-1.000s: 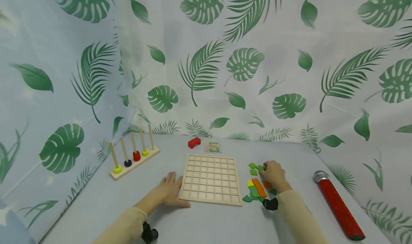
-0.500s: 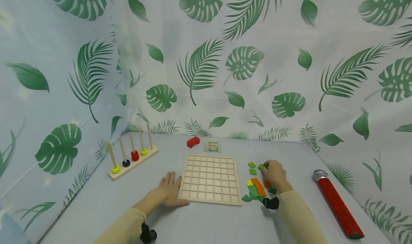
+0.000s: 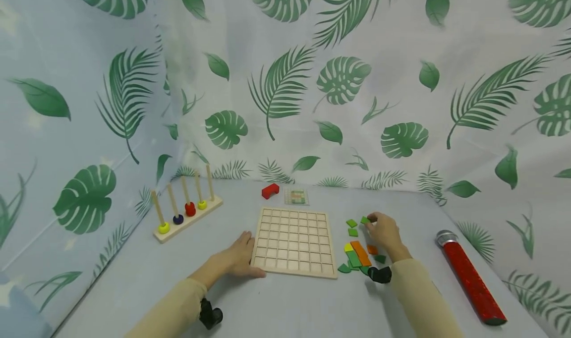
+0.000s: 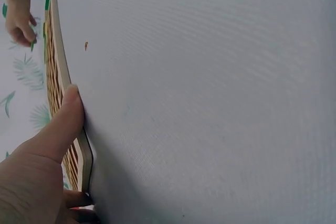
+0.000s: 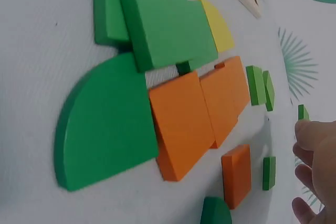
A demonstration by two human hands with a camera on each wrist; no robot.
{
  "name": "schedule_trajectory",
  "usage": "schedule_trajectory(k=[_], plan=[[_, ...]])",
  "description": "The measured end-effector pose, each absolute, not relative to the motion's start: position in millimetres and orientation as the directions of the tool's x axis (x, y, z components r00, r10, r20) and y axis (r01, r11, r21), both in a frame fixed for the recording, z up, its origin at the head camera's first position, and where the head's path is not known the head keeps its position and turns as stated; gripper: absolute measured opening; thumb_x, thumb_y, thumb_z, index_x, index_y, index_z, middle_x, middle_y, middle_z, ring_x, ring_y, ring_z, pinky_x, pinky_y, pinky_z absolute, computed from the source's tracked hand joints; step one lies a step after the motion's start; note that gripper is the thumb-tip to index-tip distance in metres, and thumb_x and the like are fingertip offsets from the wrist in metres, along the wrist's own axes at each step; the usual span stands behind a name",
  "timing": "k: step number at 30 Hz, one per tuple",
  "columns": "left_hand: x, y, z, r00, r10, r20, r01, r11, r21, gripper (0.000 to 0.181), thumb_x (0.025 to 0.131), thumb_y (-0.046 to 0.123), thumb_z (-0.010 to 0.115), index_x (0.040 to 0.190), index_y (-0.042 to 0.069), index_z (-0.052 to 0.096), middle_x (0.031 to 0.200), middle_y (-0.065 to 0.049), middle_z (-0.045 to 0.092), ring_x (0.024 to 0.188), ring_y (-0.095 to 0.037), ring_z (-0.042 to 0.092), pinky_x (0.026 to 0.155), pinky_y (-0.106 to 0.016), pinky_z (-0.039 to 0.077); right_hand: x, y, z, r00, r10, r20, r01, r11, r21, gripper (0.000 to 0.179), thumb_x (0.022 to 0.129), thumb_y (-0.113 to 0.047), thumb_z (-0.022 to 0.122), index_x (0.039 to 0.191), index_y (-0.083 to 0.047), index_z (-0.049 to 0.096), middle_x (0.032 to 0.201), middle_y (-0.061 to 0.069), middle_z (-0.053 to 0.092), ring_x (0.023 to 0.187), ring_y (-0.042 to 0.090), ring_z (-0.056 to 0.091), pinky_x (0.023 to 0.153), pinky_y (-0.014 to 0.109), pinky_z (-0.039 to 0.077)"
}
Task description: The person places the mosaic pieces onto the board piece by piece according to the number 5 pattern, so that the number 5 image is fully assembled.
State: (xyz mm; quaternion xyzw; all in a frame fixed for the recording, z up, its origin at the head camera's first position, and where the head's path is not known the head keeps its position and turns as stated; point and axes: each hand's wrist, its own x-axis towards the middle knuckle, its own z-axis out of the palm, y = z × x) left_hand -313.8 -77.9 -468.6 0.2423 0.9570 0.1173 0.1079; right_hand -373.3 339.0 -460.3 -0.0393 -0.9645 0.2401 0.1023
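My right hand (image 3: 385,231) pinches a small light-green square tile (image 5: 303,112) between thumb and fingers, a little past the pile of coloured pieces. Two similar light-green tiles (image 3: 352,227) lie just left of it. Against the near left corner of a wooden grid board (image 3: 294,241) rests my left hand (image 3: 238,256). Its thumb (image 4: 68,111) lies straight along the front edge, while the other fingers are by the left side, partly hidden in the left wrist view. The board's square cells hold no pieces.
Orange pieces (image 5: 181,124), a dark green quarter-round (image 5: 107,124), larger green pieces (image 5: 157,19) and a yellow piece (image 5: 218,27) lie right of the board. Behind it are a red block (image 3: 270,191) and pattern card (image 3: 296,197). A peg stand (image 3: 189,220) is left, a red microphone (image 3: 470,278) right.
My right hand has drawn the light-green tile up and slightly away from the table, and more of it shows. My left fingers have come closer together at the board's edge. The head view has tilted slightly.
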Motion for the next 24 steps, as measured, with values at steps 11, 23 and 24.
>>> schedule_trajectory(k=[11, 23, 24], plan=[[-316.6, -80.2, -468.3, -0.843, 0.51, -0.17, 0.46, 0.848, 0.262, 0.105, 0.078, 0.062, 0.064, 0.139, -0.016, 0.027, 0.146, -0.035, 0.021, 0.138, -0.044, 0.014, 0.113, -0.046, 0.017, -386.9, 305.5, -450.4, -0.978, -0.02, 0.208, -0.122, 0.862, -0.492, 0.023, 0.09, -0.006, 0.061, 0.11, 0.006, 0.062, 0.11, 0.023, 0.06, 0.106, 0.039, 0.053, 0.091, 0.052, 0.044], [-315.7, -79.3, -470.4, -0.844, 0.508, -0.17, 0.462, 0.851, 0.25, 0.104, 0.081, 0.061, 0.062, 0.14, -0.016, 0.025, 0.147, -0.034, 0.018, 0.139, -0.044, 0.013, 0.113, -0.047, 0.018, -403.5, 259.1, -467.1, -0.952, -0.197, 0.233, -0.289, 0.825, -0.485, 0.02, 0.087, -0.002, 0.065, 0.105, 0.006, 0.064, 0.099, 0.017, 0.062, 0.086, 0.029, 0.06, 0.072, 0.039, 0.053], [-315.9, -79.2, -470.9, -0.844, 0.509, -0.169, 0.463, 0.851, 0.246, 0.105, 0.081, 0.062, 0.062, 0.14, -0.016, 0.025, 0.147, -0.034, 0.018, 0.139, -0.044, 0.013, 0.113, -0.046, 0.018, -403.9, 255.4, -467.4, -0.953, -0.201, 0.228, -0.291, 0.82, -0.492, 0.02, 0.087, -0.002, 0.065, 0.106, 0.005, 0.064, 0.1, 0.017, 0.062, 0.086, 0.029, 0.06, 0.071, 0.039, 0.053]])
